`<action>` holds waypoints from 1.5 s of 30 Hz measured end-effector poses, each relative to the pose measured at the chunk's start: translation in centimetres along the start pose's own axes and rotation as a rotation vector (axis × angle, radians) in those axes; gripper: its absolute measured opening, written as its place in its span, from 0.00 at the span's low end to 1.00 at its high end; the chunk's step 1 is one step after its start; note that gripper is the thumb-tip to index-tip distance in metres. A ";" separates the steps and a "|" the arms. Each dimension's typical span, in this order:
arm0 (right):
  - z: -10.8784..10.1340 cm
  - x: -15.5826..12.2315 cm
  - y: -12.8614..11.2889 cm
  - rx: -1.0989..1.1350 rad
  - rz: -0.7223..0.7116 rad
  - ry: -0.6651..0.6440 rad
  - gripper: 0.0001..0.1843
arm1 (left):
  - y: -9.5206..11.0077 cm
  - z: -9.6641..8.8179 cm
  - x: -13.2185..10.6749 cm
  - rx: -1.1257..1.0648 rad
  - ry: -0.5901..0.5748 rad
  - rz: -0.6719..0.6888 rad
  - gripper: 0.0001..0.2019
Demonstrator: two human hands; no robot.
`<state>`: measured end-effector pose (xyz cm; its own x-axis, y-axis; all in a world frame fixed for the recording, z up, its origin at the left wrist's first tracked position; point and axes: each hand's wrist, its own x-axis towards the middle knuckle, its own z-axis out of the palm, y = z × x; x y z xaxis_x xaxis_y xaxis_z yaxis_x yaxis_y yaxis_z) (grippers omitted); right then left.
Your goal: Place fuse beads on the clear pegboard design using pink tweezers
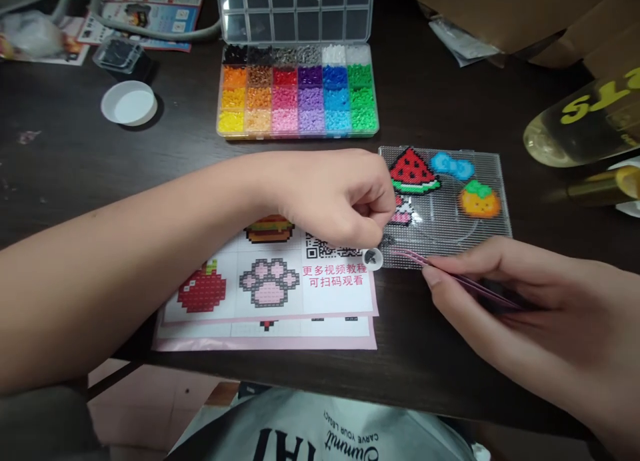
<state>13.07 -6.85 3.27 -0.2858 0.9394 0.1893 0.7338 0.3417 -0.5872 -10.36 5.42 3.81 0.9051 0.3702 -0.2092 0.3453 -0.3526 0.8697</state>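
Observation:
My left hand (pixel 345 198) is closed, its thumb and fingers pinched together over the pegboard's left edge. Right at those fingertips is a small round white dish (pixel 373 258) with a few black beads in it, which the pinch appears to hold. A few dark beads (pixel 387 240) lie beside it on the clear pegboard (pixel 440 229). My right hand (pixel 505 288) grips pink tweezers (pixel 465 281), tips pointing left over the board's near edge. The board carries a bead watermelon slice (pixel 413 170), a blue bow (pixel 453 166), an orange fruit (pixel 480 200) and a partly hidden pink-and-white figure (pixel 401 211).
Behind my left hand stands an open compartment box (pixel 299 136) of coloured beads. Pattern sheets (pixel 330 304) lie under my left forearm. A white lid (pixel 129 104) and small clear container (pixel 120 54) are at left, a bottle (pixel 555 138) at right, cardboard (pixel 480 8) behind.

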 end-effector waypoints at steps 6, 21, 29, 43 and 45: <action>0.2 -0.5 0.1 -0.006 -0.070 -0.022 0.03 | -0.3 0.0 0.1 -0.006 0.012 0.015 0.12; 1.1 0.7 -0.8 0.049 -0.110 -0.101 0.07 | -0.2 0.1 0.1 -0.020 -0.001 -0.032 0.13; 1.2 0.7 -0.8 0.057 -0.078 -0.107 0.08 | -0.3 0.0 0.2 -0.029 0.004 -0.011 0.14; 0.9 0.5 -1.2 0.053 -0.035 -0.131 0.08 | 0.3 -0.1 0.0 -0.004 -0.015 -0.070 0.13; 0.9 0.6 -1.2 0.050 -0.033 -0.128 0.09 | 0.3 -0.1 0.1 0.003 -0.015 -0.061 0.13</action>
<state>11.46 -6.76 3.44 -0.3884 0.9151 0.1088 0.6921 0.3676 -0.6211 -10.25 5.44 4.08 0.8861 0.3779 -0.2685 0.4006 -0.3327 0.8537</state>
